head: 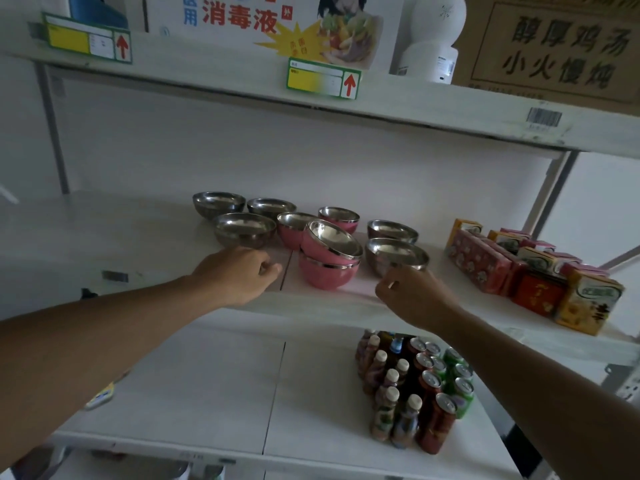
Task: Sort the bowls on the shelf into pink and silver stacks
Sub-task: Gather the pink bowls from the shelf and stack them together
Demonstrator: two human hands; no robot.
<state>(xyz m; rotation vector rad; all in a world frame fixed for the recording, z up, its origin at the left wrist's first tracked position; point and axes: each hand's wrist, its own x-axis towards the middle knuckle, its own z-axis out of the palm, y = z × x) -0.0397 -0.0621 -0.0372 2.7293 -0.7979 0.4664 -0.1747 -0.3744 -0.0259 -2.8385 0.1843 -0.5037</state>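
Head view, landmark: the pink stack (329, 271), two pink bowls near the front edge of the middle shelf (138, 244); the upper pink bowl (330, 240) sits tilted in the lower one.
Other pink bowls: one pink bowl (292, 228) just behind and to the left of the stack, another (339, 218) behind the stack, both upright and single.
Silver bowls, left: three of them, unstacked, left of the stack; the nearest silver bowl (244, 229) stands beside the left pink bowl, with two more (219, 204) (271, 207) behind it.
Silver bowls, right: two to the right of the stack, the front silver bowl (396, 256) just beside it and one (392, 230) behind that.
Left hand (239, 275): left of the stack, over the shelf edge, fingers curled in on themselves, nothing in it.
Right hand (412, 296): right of the stack, just below the front silver bowl's rim; fingers curled, whether they touch the bowl I cannot tell.
Cartons (533, 268): boxed drinks far right of the stack on the same shelf.
Bottles and cans (415, 386): on the shelf below the stack, to the right.
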